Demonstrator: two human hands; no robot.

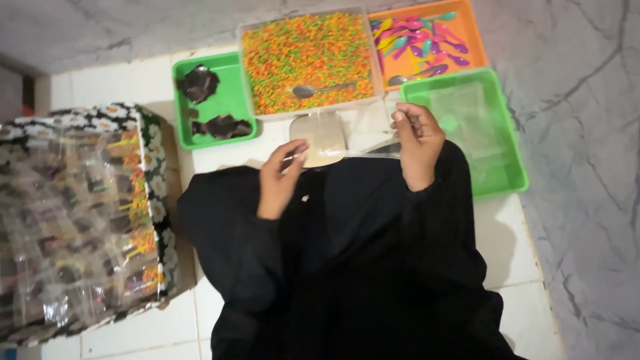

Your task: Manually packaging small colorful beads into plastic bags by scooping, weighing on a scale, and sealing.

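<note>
Single head-worn view, looking steeply down from close above onto the lap, both raised hands and the trays on the tiled floor just ahead.

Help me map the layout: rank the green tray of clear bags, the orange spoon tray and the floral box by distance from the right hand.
From the right hand:
1. Green tray of clear bags, just right.
2. Orange spoon tray, beyond, upper right.
3. Floral box, far left.
</note>
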